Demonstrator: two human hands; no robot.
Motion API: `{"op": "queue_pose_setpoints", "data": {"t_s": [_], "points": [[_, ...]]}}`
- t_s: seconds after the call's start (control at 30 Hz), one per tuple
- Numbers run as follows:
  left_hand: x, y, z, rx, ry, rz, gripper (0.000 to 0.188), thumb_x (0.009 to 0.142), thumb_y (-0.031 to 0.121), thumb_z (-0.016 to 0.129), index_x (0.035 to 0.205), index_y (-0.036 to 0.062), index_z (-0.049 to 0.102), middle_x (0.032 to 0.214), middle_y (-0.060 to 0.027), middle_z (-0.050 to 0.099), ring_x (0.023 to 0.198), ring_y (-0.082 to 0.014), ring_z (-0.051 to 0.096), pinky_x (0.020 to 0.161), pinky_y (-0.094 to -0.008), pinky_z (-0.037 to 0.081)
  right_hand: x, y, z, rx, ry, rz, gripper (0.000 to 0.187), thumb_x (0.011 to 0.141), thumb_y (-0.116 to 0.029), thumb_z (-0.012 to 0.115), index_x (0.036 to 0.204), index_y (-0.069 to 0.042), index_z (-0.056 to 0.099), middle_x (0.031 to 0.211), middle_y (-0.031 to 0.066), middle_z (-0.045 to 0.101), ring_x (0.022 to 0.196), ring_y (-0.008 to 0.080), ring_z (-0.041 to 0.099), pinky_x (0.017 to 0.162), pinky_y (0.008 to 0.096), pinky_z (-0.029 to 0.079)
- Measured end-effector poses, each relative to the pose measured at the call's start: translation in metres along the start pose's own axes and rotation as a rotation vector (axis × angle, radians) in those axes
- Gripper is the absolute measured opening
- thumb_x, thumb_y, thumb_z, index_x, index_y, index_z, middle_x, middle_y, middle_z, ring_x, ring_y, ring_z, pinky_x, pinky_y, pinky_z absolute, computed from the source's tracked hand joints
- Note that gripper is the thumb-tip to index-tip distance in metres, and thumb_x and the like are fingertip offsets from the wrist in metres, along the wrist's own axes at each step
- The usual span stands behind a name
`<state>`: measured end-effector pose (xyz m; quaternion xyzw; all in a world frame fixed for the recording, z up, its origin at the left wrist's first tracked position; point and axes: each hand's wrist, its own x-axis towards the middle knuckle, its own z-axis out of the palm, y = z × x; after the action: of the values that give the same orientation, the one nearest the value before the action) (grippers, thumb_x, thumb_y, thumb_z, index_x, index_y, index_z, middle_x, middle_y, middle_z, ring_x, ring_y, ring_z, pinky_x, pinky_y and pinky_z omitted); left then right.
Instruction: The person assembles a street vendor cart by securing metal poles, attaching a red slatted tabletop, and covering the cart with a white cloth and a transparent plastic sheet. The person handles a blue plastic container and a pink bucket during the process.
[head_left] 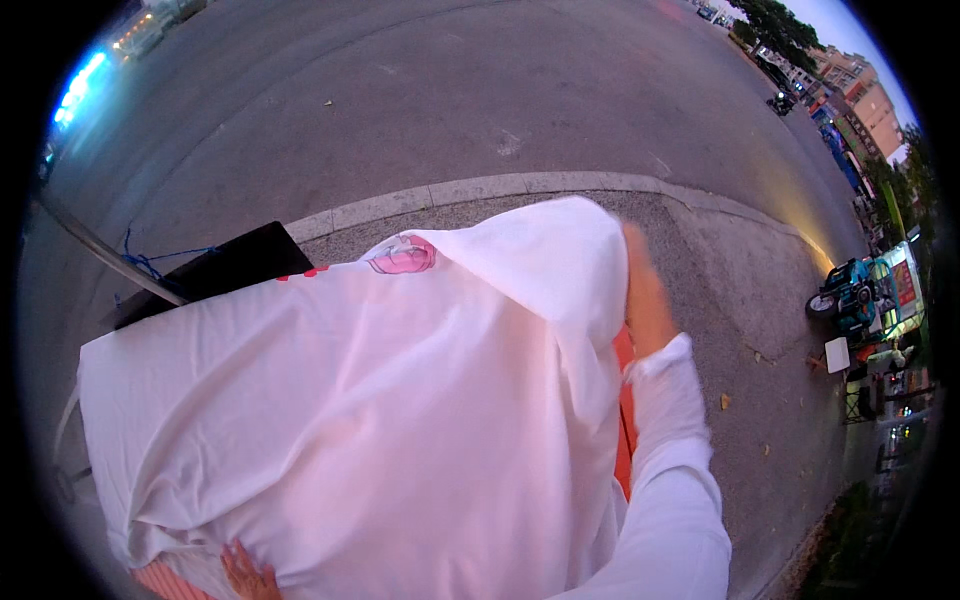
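A large white cloth (430, 430) lies in loose folds over a table with an orange-red surface, which shows at the right side and the lower left. A pink printed picture (405, 255) shows at the cloth's far edge. My left hand (248, 574) rests on the cloth near its lower left, fingers apart. At the cloth's far right corner is my right hand (648, 295), blurred, its arm in a white sleeve. The cloth bulges up beside it and hides its fingers, so its grip on the cloth cannot be seen.
A black panel (225, 270) and a metal pole (110, 255) with blue string stand at the table's far left. Beyond runs a curb (480, 188) beside the road. On the right are a parked teal three-wheeler (858, 295) and a small white stool (836, 355).
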<state>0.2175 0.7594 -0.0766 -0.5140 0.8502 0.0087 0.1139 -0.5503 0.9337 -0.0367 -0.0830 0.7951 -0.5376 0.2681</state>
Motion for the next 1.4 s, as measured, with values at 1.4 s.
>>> {"op": "queue_pose_setpoints", "data": {"t_s": [1.4], "points": [[-0.146, 0.033, 0.008, -0.367, -0.031, 0.624, 0.066, 0.068, 0.034, 0.071, 0.126, 0.0128, 0.047, 0.138, -0.022, 0.026, 0.126, -0.0448, 0.023, 0.101, -0.0601, 0.018, -0.484, 0.263, 0.004, -0.994, 0.637, 0.326, 0.07, 0.087, -0.041, 0.051, 0.139, -0.003, 0.023, 0.143, 0.021, 0.023, 0.133, 0.0325, 0.022, 0.103, 0.0541, 0.018]]}}
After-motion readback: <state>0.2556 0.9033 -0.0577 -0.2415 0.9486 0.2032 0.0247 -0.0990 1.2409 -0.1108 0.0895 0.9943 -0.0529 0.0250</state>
